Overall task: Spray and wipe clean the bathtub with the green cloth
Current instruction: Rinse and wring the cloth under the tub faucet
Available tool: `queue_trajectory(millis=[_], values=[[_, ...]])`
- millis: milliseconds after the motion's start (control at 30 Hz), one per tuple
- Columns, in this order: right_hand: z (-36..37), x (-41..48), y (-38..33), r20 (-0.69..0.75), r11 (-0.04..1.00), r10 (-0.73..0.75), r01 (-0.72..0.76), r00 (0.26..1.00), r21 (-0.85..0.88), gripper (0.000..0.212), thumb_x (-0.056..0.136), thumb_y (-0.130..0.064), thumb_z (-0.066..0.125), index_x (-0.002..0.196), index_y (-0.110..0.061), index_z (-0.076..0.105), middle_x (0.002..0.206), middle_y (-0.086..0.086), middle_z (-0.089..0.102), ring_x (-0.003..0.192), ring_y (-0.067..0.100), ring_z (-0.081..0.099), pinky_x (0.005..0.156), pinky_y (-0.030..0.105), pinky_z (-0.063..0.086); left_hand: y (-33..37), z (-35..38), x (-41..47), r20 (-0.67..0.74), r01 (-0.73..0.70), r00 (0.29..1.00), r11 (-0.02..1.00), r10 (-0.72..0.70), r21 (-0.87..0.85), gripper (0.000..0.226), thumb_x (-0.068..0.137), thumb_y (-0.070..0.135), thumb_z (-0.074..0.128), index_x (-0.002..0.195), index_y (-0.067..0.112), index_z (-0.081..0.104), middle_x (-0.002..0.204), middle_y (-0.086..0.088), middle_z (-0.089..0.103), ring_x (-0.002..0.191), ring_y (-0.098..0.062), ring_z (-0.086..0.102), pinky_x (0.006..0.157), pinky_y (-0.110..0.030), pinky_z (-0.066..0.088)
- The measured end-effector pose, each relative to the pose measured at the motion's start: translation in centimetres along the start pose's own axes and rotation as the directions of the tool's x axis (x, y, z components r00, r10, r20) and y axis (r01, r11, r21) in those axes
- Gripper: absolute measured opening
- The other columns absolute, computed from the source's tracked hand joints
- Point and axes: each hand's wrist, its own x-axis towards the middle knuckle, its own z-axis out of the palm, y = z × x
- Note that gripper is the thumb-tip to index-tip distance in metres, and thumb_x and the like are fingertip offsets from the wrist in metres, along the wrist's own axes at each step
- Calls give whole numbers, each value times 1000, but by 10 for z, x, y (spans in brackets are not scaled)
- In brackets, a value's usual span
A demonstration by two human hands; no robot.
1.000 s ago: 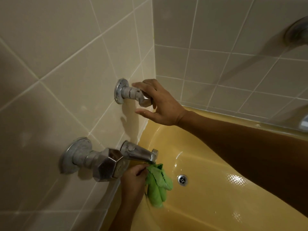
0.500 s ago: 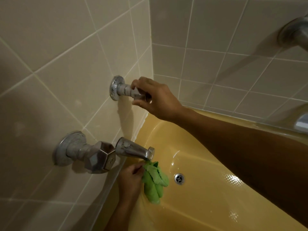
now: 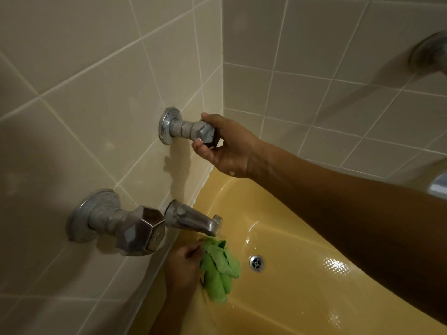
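As right hand [image 3: 229, 147] turns tap [image 3: 191, 128], cloth [image 3: 219, 269] unmoved

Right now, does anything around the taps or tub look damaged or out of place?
Nothing is spilled or askew. The upper tap and lower tap look dull and blotchy with a whitish deposit, which looks odd beside the glossy bathtub.

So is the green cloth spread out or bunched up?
Bunched up: the green cloth hangs in folds, pinched by the left hand below the spout.
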Motion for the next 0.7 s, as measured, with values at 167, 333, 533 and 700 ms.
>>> queue_trajectory(millis=[167, 333, 533, 700], values=[[-13, 5, 6, 136, 737, -373, 382, 918, -557, 37, 100, -25, 65, 128, -1, 60, 97, 20, 62, 66, 30, 64, 61, 36, 59, -2, -1, 4, -3, -6, 1000, 1000, 6, 15, 17, 98, 6, 67, 104, 18, 77, 88, 17, 71, 82, 2, 66, 64, -5, 47], [-28, 10, 10, 367, 207, -592, 575, 718, -792, 35, 99, -30, 67, 129, -13, 62, 109, 11, 66, 73, 25, 74, 63, 38, 64, -2, -1, 8, -2, 2, 1000, 1000, -2, 9, 20, 97, 8, 68, 99, 24, 78, 89, 11, 76, 86, -4, 71, 70, -14, 52], [-17, 3, 2, 144, 835, -269, 305, 952, -458, 45, 94, -16, 72, 135, -5, 55, 115, 19, 60, 87, 32, 70, 76, 35, 62, -7, 2, 9, -10, 25, 1000, 1000, -25, 11, 18, 96, 3, 68, 105, 17, 78, 89, 14, 73, 85, 0, 67, 71, -11, 52], [-15, 7, 6, 137, 802, -347, 369, 928, -470, 41, 93, -14, 73, 128, 2, 60, 103, 23, 60, 73, 31, 66, 73, 35, 60, -15, 8, 9, -16, 4, 1000, 998, -3, 65, 15, 97, 8, 69, 109, 12, 78, 84, 18, 68, 83, 3, 63, 72, -14, 51]])
